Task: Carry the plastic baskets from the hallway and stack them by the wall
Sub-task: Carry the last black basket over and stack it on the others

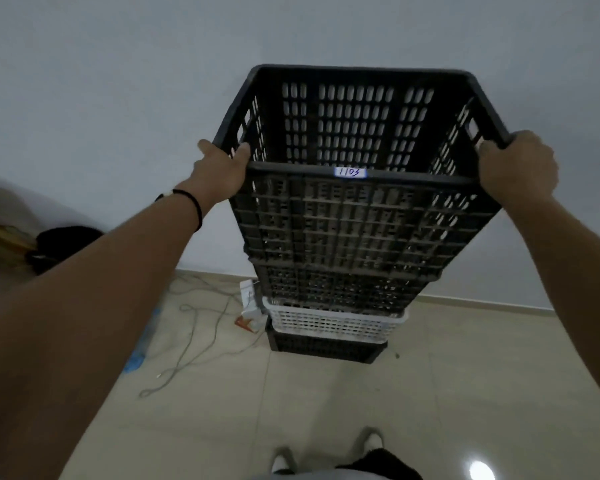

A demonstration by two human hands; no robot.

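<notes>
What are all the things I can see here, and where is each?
Top basket: one, black, held atop the stack, white label on its rim.
Black baskets: several, exact count unclear, stacked by the wall.
White basket: one, near the bottom of the stack.
Cord: one, grey, loose on the floor, left of the stack.
Left hand: gripping the top basket's left rim.
Right hand: gripping its right rim.
Shoes: two, white, bottom edge.

A plain pale wall fills the top, bare and grey in dim light. Below it runs a thin baseboard, then glossy beige floor tiles. A loose grey cord snakes across the floor on the left, and a bright light glare shines bottom right.
</notes>
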